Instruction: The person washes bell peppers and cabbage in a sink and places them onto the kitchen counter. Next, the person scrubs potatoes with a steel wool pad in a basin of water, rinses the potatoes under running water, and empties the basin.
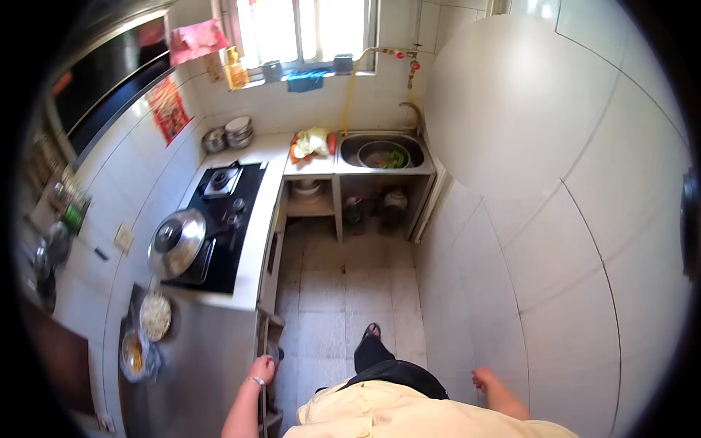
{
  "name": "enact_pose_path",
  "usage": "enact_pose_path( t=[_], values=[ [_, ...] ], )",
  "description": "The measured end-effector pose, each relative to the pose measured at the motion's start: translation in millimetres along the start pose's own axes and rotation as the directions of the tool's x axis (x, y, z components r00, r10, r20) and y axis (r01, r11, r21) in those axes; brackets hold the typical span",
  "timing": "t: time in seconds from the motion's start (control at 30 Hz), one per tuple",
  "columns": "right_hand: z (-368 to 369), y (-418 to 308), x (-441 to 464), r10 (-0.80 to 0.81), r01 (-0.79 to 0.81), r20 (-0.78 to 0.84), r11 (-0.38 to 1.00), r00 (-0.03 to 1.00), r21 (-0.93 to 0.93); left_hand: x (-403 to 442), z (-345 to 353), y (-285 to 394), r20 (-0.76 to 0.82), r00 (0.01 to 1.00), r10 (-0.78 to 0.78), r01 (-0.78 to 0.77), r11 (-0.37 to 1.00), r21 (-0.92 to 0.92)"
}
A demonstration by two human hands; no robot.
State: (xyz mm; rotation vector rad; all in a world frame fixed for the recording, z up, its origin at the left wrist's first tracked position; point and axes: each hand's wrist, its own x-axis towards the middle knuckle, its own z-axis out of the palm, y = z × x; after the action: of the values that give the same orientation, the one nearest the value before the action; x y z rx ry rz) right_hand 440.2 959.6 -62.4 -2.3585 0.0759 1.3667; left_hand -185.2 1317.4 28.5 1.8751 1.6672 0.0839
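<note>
My left hand (263, 369), with a band at the wrist, hangs beside the edge of the steel-topped counter (201, 365). Its fingers are curled, and I see nothing in them. Low on the other side, my right hand (483, 378) is near the white tiled wall, also loosely closed with nothing visible in it. On that counter are a plate of pale chopped food (155, 316) and a bowl with something yellow (132, 352), partly wrapped in clear plastic. A lidded pan (177, 242) sits on the black gas hob (226, 252).
Ahead, the sink (350, 170) holds a basin with green leaves. Vegetables in a bag (312, 141) lie beside it, and stacked metal bowls (239, 131) stand in the corner. The tiled floor (321, 328) runs between the counter and the right wall (562, 292).
</note>
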Motion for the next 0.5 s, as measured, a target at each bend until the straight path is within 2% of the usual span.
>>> enact_pose_path(
  t=[0.07,0.13,0.17,0.2,0.23,0.27,0.33,0.4,0.5],
  values=[
    [-2.9,-46.8,26.5,0.000,0.001,-0.029,0.999,1.000,0.052,77.4,-10.2,65.4,-0.045,0.999,0.014,-0.019,0.994,-0.111],
    [-0.5,-103.5,46.2,0.025,-0.021,-0.038,0.994,0.999,0.103,138.1,2.1,106.2,-0.021,0.997,0.076,-0.078,0.993,-0.084],
    [1.7,-137.3,59.7,-0.028,0.028,-0.006,0.995,1.000,0.093,166.9,8.3,122.3,0.002,0.991,0.135,-0.135,0.989,-0.057],
    [7.2,-175.1,73.2,-0.079,0.076,0.033,0.993,0.996,0.087,192.5,8.2,134.6,0.115,0.977,0.178,-0.178,0.984,-0.013],
    [5.0,-217.5,92.3,-0.140,0.148,0.086,0.983,0.986,-0.104,213.0,3.5,157.8,0.234,0.940,0.248,-0.259,0.966,0.016],
    [-12.8,-256.7,105.9,-0.182,0.217,0.140,0.930,0.973,-0.295,231.0,1.4,191.5,0.238,0.934,0.268,-0.281,0.959,0.022],
    [-10.8,-356.3,62.2,-0.314,0.315,0.104,0.949,0.944,0.007,265.5,-7.7,223.6,0.247,0.927,0.282,-0.298,0.954,0.030],
    [-19.9,-443.4,73.6,-0.372,0.374,0.127,0.927,0.919,0.008,311.6,-7.4,249.6,0.240,0.945,0.224,-0.203,0.973,-0.109],
    [-12.2,-562.2,90.3,-0.480,0.477,0.115,0.877,0.870,0.053,384.3,-5.8,264.8,0.261,0.952,0.161,-0.130,0.983,-0.133]
  ],
)
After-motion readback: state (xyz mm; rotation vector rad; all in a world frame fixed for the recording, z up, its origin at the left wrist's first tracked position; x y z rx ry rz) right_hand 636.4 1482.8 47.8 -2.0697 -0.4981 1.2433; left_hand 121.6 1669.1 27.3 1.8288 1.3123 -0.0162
